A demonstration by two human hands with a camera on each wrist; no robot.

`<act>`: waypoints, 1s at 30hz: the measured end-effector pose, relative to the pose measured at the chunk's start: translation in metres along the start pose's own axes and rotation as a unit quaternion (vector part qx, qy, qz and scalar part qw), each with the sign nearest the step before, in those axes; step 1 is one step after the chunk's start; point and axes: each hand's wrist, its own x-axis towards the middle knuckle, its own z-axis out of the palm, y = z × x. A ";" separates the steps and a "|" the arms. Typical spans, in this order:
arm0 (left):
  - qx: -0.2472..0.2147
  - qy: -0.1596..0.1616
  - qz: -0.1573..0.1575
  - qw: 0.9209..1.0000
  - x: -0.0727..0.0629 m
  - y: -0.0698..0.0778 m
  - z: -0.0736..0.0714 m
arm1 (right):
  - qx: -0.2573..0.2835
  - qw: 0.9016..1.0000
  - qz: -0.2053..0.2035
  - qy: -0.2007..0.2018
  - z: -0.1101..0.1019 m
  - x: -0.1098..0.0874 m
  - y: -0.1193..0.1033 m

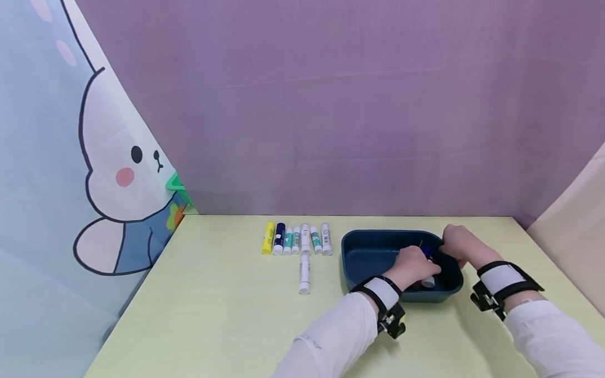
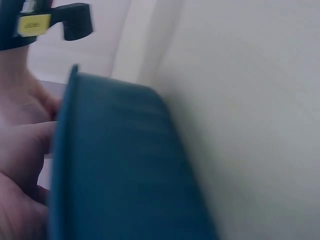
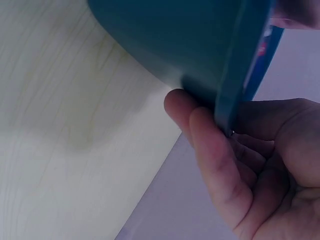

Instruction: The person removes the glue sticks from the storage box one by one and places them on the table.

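A dark teal plastic basin (image 1: 375, 261) stands on the table at the right of the head view. My right hand (image 1: 457, 245) grips its right rim; in the right wrist view the fingers (image 3: 212, 155) lie against the outer wall and the thumb inside. Reaching over the near side, my left hand (image 1: 412, 264) is down in the basin with its fingers partly hidden. Close to it are a dark blue object (image 1: 427, 252) and a white-capped tube (image 1: 428, 282). Whether the left fingers pinch either one cannot be seen. The basin's outer wall (image 2: 120, 160) fills much of the left wrist view.
Left of the basin, several glue sticks stand side by side in a row, among them a yellow one (image 1: 268, 238) and a dark blue one (image 1: 279, 238). A white one (image 1: 304, 273) lies in front of the row. A purple cloth (image 1: 330, 127) hangs behind the table (image 1: 211, 309).
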 end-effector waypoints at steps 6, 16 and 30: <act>-0.050 -0.005 0.009 0.999 -0.001 -0.005 -0.023 | -0.010 1.000 -0.014 0.012 0.000 -0.001 0.000; -0.063 0.010 0.026 0.998 -0.009 -0.021 -0.075 | -0.003 1.000 0.005 -0.002 0.001 0.001 0.001; -0.096 0.029 0.052 0.994 -0.032 -0.067 -0.146 | -0.018 1.000 -0.005 0.007 0.002 0.001 0.001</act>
